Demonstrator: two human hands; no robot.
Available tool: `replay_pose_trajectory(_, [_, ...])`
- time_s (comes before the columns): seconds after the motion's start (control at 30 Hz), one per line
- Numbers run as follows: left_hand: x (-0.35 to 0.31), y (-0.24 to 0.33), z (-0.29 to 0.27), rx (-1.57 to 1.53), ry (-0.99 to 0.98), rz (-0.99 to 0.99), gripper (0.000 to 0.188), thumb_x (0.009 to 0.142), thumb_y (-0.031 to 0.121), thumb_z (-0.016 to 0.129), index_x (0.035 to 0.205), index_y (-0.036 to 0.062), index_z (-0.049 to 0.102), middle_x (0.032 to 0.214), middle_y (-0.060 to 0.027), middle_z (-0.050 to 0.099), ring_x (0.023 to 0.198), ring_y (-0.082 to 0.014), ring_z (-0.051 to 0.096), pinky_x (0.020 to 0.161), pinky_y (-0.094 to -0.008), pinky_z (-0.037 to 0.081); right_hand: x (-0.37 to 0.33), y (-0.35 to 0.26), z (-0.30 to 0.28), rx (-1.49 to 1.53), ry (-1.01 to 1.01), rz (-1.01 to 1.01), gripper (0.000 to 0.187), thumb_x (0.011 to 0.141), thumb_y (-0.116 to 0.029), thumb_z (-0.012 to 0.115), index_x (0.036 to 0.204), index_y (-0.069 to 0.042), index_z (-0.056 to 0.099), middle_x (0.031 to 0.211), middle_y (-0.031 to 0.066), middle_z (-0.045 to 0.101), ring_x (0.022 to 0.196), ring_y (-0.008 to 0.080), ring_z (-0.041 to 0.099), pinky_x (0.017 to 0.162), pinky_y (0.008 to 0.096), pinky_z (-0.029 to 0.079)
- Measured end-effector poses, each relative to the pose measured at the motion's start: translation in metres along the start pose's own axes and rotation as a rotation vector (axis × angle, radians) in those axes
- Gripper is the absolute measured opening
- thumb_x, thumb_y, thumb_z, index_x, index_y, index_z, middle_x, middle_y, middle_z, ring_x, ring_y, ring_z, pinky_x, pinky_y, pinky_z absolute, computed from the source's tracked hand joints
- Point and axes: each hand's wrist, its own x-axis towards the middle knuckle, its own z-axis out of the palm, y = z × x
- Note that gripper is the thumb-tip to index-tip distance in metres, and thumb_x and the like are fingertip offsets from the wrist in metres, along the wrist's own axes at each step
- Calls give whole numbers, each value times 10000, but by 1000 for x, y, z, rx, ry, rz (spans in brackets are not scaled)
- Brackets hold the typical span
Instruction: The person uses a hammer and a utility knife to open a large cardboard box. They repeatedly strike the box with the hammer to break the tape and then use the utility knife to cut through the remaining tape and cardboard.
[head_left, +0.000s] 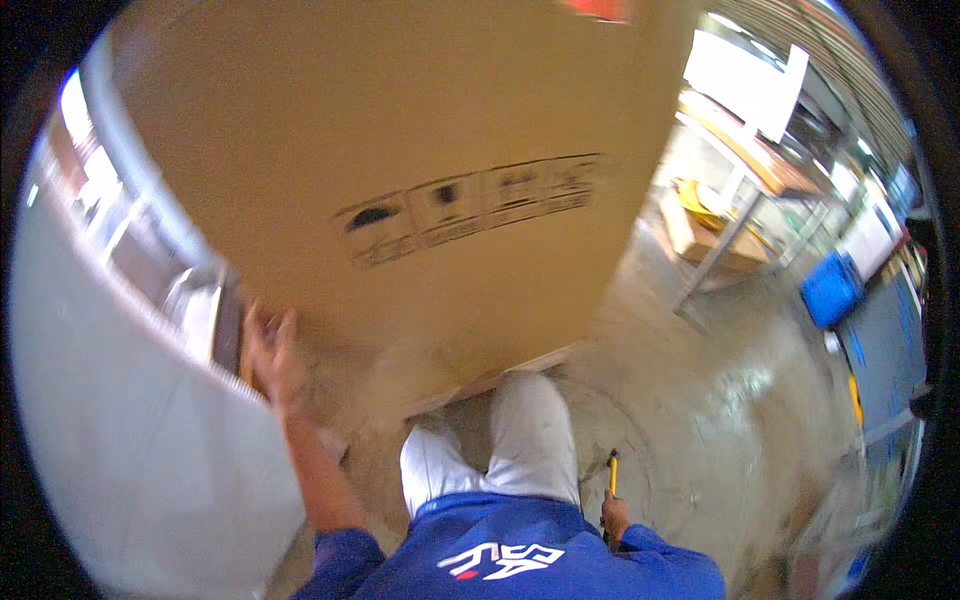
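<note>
A large brown cardboard box [430,110] stands in front of me, with a row of dark handling symbols printed on its face. Beside the box's lower left edge is my left hand [275,352], its fingers raised and apart. I cannot tell whether it touches the box. My right hand [616,514], low at my right side, is closed around a slim yellow tool [613,475] with a dark tip. The tool points away from me above the floor. Its exact kind is too small to make out, and part of it is hidden in the hand.
A grey panel [140,440] fills the left side. To the right stands a table [770,165] with metal legs, with a cardboard carton [700,235] and something yellow beneath it. A blue container [832,288] is at the far right. Concrete floor [700,380] runs along my right.
</note>
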Motion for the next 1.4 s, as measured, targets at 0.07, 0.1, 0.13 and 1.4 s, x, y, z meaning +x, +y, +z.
replay_pose_trajectory(0.07, [-6, -6, 7, -30, -37, -29, 601, 942, 144, 656, 1462, 0, 391, 1390, -171, 515, 1242, -269, 517, 1050, -393, 410, -16, -13, -6, -20, 80, 55, 635, 941, -555, 587, 684, 23, 643, 542, 119, 574, 457, 257, 574, 437, 414, 434])
replay_pose_trajectory(0.1, [-11, -4, 17, -127, -63, -41, 661, 904, 144, 696, 1470, 5, 383, 1421, -165, 490, 1277, -284, 490, 1079, -404, 384, -7, 2, -32, 35, 79, 54, 638, 937, -549, 598, 647, 19, 632, 506, 104, 547, 413, 251, 545, 408, 406, 417])
replay_pose_trajectory(0.13, [-1, -10, 10, -63, -106, 7, 713, 897, 141, 707, 1496, 14, 342, 1449, -168, 458, 1292, -291, 470, 1092, -417, 375, -25, -23, -19, 62, 58, 84, 634, 935, -544, 603, 642, 17, 631, 505, 104, 548, 412, 250, 544, 408, 407, 418])
replay_pose_trajectory(1.4, [-55, 332, 780, 274, -1021, -394, 436, 892, 387, 649, 1102, 7, 687, 967, -204, 728, 898, -318, 711, 830, -399, 539, -65, -308, -540, 798, 223, 812, 494, 946, -527, 578, 763, -74, 505, 539, 31, 428, 410, 191, 424, 392, 361, 363])
